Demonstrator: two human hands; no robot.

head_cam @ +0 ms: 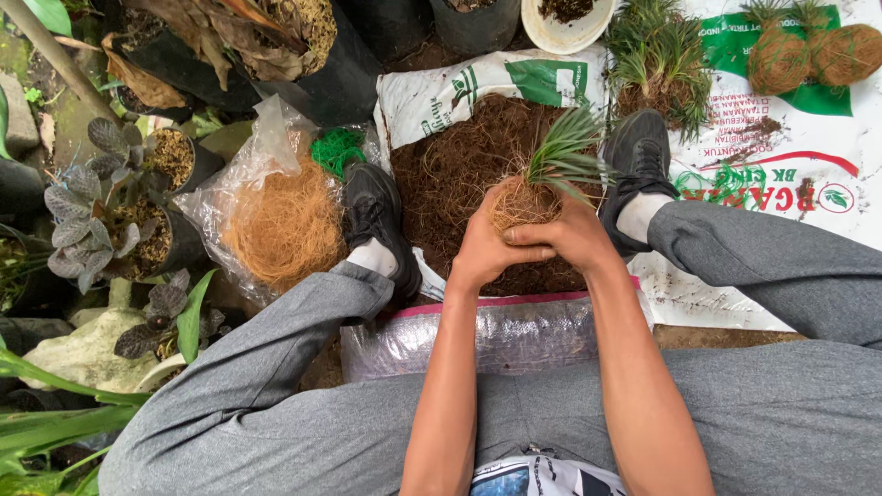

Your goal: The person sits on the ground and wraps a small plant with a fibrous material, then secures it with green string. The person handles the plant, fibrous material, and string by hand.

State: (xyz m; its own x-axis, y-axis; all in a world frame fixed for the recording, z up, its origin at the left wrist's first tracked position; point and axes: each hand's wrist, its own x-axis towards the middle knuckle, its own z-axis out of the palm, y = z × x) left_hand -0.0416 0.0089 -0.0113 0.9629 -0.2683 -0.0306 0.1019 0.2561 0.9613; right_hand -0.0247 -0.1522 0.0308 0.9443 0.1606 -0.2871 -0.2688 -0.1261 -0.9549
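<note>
Head view shows both hands wrapped tight around a coir-covered root ball (517, 204) of a small grass-like plant (565, 152), held above the open sack of dark planting soil (459, 165). The left hand (484, 243) cups it from the left, fingers curled shut; the right hand (570, 234) presses in, fingers laid across. Loose coconut fibre (285, 225) lies in a clear bag beside the left shoe (375, 216).

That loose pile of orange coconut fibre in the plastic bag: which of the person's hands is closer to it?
Left. The left hand is just right of the fibre pile in view; the right hand is farther right.
</note>
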